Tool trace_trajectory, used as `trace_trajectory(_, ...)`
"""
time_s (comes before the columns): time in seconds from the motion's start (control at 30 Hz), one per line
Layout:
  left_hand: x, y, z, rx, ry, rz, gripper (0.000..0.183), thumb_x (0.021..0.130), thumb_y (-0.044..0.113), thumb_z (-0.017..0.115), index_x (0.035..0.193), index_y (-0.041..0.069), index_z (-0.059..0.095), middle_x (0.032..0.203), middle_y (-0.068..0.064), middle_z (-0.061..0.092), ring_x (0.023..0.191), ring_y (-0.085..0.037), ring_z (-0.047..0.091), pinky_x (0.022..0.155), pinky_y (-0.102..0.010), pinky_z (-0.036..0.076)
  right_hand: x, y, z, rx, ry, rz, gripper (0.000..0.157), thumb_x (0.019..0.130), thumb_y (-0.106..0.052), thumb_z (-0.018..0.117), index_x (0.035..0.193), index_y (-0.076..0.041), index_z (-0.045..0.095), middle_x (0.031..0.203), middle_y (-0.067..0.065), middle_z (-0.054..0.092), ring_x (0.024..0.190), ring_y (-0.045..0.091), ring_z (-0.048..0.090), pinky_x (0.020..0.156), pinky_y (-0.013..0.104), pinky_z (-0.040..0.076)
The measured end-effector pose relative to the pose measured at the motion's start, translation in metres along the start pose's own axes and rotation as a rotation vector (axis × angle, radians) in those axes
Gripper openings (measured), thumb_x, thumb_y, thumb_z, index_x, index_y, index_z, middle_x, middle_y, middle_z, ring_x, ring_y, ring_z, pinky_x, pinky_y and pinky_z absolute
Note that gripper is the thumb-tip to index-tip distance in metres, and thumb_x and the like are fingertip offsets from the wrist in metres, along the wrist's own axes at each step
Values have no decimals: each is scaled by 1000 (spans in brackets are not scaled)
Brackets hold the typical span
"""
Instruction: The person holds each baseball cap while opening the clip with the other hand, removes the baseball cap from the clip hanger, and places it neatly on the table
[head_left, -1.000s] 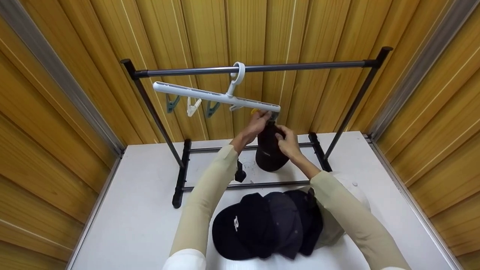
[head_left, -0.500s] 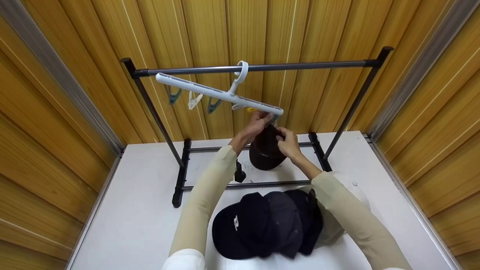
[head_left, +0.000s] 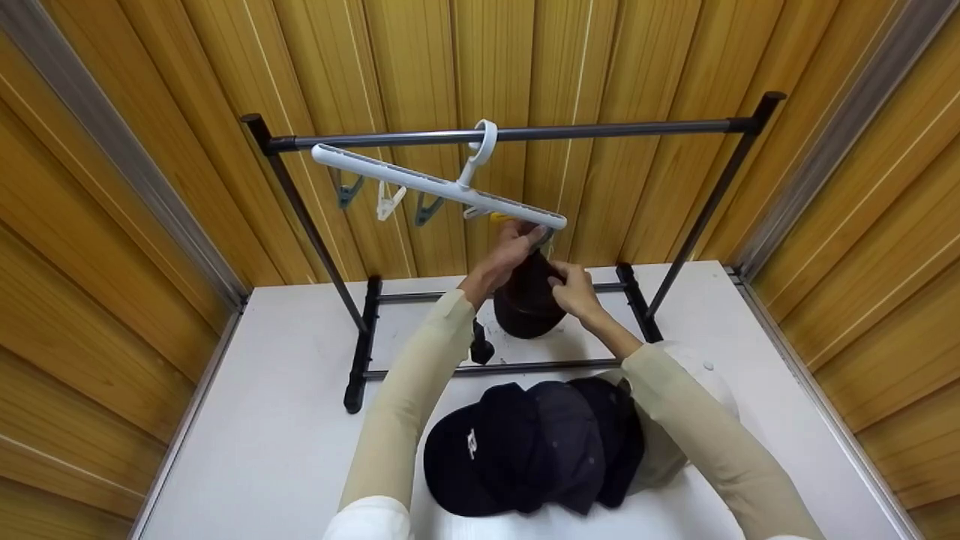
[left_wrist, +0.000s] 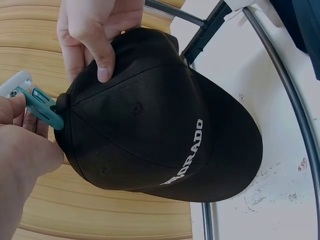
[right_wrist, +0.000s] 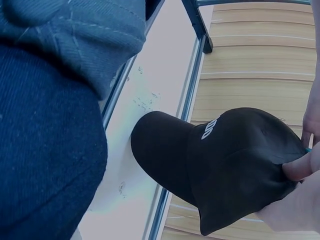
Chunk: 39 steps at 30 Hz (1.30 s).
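Note:
A black cap (left_wrist: 135, 110) with white lettering hangs brim-down below the right end of a white clip hanger (head_left: 405, 178), which slants down to the right. With thumb and fingers my left hand (head_left: 508, 253) pinches a teal clip (left_wrist: 45, 107) at that end. In the left wrist view the clip's tip sits right at the button on the cap's crown. My right hand (head_left: 576, 291) grips the side of the crown, thumb on the outside and other fingers partly hidden by the cloth. The cap's brim (right_wrist: 162, 150) points away from both hands.
The hanger hooks over the rail (head_left: 615, 133) of a dark metal rack. Several other clips (head_left: 388, 201) dangle from it. A row of nested dark caps (head_left: 517, 450) lies in front on the white surface (head_left: 277, 420), with a pale cap (head_left: 697, 375) beside it under the right forearm.
The hanger has tipped further, its left end rising and its right end dropping slightly. The cap's lower part has swung a little to the left. Both hands stay on clip and cap.

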<state>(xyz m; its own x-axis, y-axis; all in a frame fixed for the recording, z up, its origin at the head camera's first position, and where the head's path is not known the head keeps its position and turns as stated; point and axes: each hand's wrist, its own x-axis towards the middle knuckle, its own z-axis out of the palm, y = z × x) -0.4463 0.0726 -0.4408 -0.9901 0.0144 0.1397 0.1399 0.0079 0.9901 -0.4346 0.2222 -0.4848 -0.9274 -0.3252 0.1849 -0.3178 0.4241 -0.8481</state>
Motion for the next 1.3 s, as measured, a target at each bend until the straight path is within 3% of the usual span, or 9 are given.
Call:
trace_trajectory(0.13, 1, 1, 0, 3, 7, -15, 31, 104, 8, 55, 132, -3, 61, 133, -17, 66, 111, -15, 60, 101, -29, 49, -3, -2, 0, -3, -13, 11, 35, 95, 8, 49, 125, 9, 67, 124, 27, 70, 120, 39, 64, 108, 49, 46)
trace_trajectory(0.4, 4, -1, 0, 11, 65, -24, 30, 103, 7, 56, 130, -5, 63, 131, -19, 67, 104, -11, 58, 92, -22, 48, -10, -3, 5, 1, -82, 52, 34, 94, 6, 51, 123, 8, 69, 122, 25, 71, 119, 35, 64, 107, 46, 46)
trace_trajectory(0.57, 4, 1, -3, 25, 90, -22, 30, 104, 9, 55, 131, -4, 63, 131, -18, 67, 104, -11, 58, 90, -22, 47, -16, -5, 6, -29, -76, 47, 30, 93, 4, 53, 117, 7, 71, 110, 22, 76, 104, 29, 67, 95, 38, 49)
trace_trajectory(0.67, 4, 4, -5, 46, 68, -39, 35, 107, 14, 52, 138, -1, 60, 139, -18, 63, 115, -16, 59, 102, -30, 48, -19, -8, 4, -22, -60, 52, 31, 93, 4, 53, 118, 6, 71, 109, 22, 76, 103, 29, 66, 95, 37, 48)
trace_trajectory(0.83, 2, 7, -7, 99, 5, -34, 42, 110, 21, 45, 149, 4, 51, 152, -15, 53, 141, -26, 49, 120, -41, 37, -22, -8, -1, -5, -56, 50, 35, 94, 5, 51, 124, 7, 67, 119, 25, 73, 115, 35, 66, 105, 46, 47)
trace_trajectory(1.0, -8, 6, -12, 152, -78, -8, 46, 111, 21, 42, 154, 3, 43, 159, -16, 44, 150, -29, 38, 124, -40, 31, -29, -4, -3, 23, -43, 54, 35, 94, 5, 52, 126, 8, 67, 122, 26, 71, 119, 38, 65, 107, 46, 46)
trace_trajectory(1.13, -25, 5, -26, 251, -123, -11, 51, 111, 18, 42, 157, -1, 34, 163, -20, 37, 152, -33, 36, 124, -42, 31, -32, -2, -5, 72, -37, 71, 35, 98, 2, 50, 131, 8, 64, 130, 26, 67, 125, 36, 62, 111, 45, 44)
trace_trajectory(1.3, -55, 2, -62, 564, -130, 35, 54, 109, 15, 44, 158, -3, 29, 164, -24, 33, 154, -37, 31, 126, -47, 27, -28, -1, -11, 200, -48, 145, 41, 104, -2, 45, 144, 9, 51, 145, 29, 55, 137, 37, 52, 118, 44, 39)
